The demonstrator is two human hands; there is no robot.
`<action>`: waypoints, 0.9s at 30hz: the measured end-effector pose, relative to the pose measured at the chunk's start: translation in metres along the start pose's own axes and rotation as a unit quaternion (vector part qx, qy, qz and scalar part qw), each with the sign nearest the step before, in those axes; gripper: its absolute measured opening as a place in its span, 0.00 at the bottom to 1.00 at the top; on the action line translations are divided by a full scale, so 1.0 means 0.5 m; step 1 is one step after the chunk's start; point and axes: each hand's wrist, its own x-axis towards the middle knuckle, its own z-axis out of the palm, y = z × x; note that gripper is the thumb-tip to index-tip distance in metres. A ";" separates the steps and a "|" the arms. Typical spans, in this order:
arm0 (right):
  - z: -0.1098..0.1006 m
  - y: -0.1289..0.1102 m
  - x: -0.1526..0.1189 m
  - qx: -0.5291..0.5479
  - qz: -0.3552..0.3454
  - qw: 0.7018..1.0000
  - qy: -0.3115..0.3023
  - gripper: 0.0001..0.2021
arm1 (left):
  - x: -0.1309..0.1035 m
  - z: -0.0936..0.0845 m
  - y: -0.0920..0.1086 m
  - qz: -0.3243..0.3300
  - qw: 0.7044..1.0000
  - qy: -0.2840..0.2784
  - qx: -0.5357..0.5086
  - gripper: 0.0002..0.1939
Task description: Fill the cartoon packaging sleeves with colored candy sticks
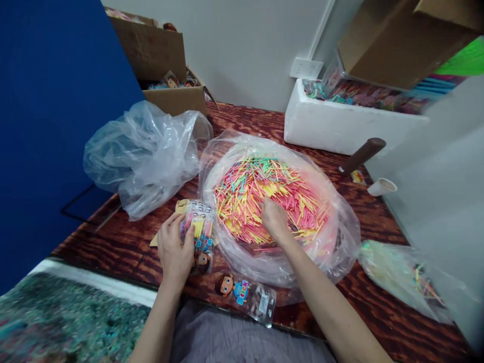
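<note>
Inside the open plastic bag [242, 262], thin coloured sticks [242, 206] lie at mixed angles around the nearer right hand [274, 219], curled, its grip too hidden to tell, while left of the bag the left hand [175, 248] rests, thumb apart, on filled packets [200, 222].
</note>
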 end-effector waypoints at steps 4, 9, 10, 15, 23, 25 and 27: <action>0.008 0.026 0.014 0.147 0.036 0.989 -0.002 0.07 | -0.004 -0.006 0.018 0.006 1.000 -0.001 -0.007 0.16; 0.018 0.050 0.023 0.361 0.051 0.930 -0.054 0.10 | -0.011 -0.014 0.060 0.007 1.000 0.019 0.001 0.18; 0.015 0.054 0.022 0.405 0.052 0.910 -0.075 0.11 | -0.012 -0.014 0.070 0.013 1.000 0.024 -0.005 0.19; -0.024 0.070 0.010 0.591 0.039 0.783 -0.188 0.19 | -0.018 0.001 0.120 0.054 0.997 0.011 -0.059 0.17; -0.020 0.083 -0.057 0.718 0.056 0.655 -0.229 0.17 | -0.032 0.027 0.178 0.068 0.985 -0.053 -0.152 0.17; -0.009 0.085 -0.081 0.733 0.085 0.633 -0.234 0.17 | -0.034 0.044 0.192 0.052 0.973 -0.091 -0.207 0.17; -0.001 0.082 -0.105 0.728 0.104 0.630 -0.248 0.18 | -0.033 0.070 0.207 0.025 0.950 -0.138 -0.280 0.18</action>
